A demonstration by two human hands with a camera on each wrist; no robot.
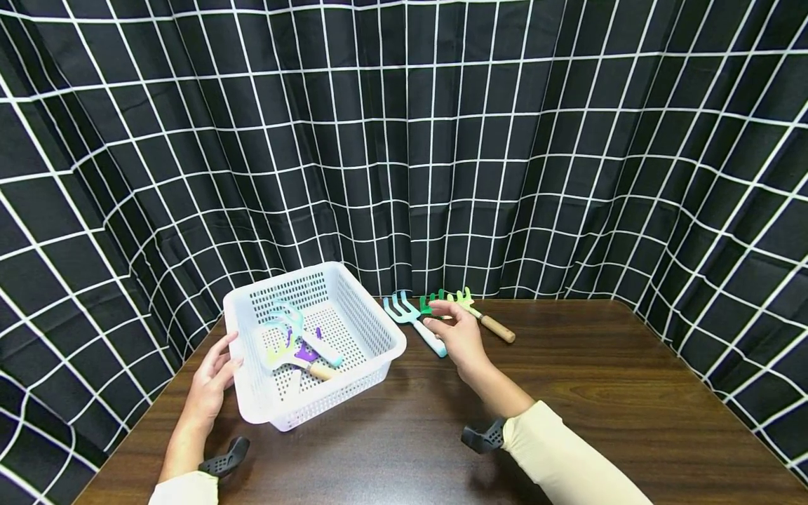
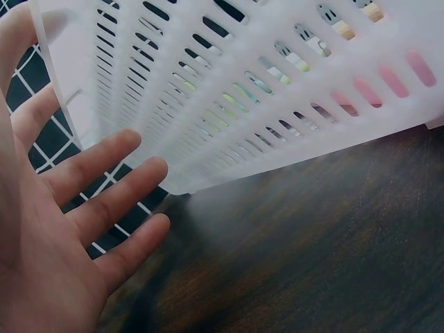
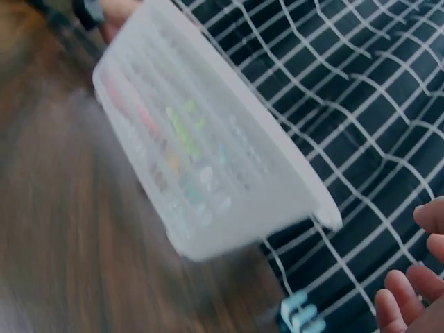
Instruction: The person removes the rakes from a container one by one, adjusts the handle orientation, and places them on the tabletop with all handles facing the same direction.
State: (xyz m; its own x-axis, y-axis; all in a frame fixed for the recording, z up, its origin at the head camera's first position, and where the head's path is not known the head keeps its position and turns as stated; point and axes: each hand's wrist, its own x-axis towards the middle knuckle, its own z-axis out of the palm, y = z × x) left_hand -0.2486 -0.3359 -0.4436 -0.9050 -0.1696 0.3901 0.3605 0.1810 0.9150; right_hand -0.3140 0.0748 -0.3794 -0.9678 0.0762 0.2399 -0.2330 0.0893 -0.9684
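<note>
At the left rim of the white plastic basket (image 1: 369,379), my left hand (image 1: 208,382) grips the edge, thumb on top. In the left wrist view the other fingers of the left hand (image 2: 90,208) spread below the rim. Inside the basket lie a light-blue hand rake (image 1: 297,324), a wooden-handled yellow-green tool (image 1: 322,370) and a purple piece (image 1: 307,352). My right hand (image 1: 463,340) hovers with bent fingers over the table, holding nothing. Near it lie a blue hand rake (image 1: 413,319), a partly hidden green rake (image 1: 426,303) and a yellow-green rake (image 1: 492,326) with a wooden handle.
The brown wooden table (image 1: 581,393) carries everything. Behind it and at both sides hangs a black curtain (image 1: 480,175) with a white grid, close to the table's back edge. Something pink (image 2: 368,92) shows through the basket's slots in the left wrist view.
</note>
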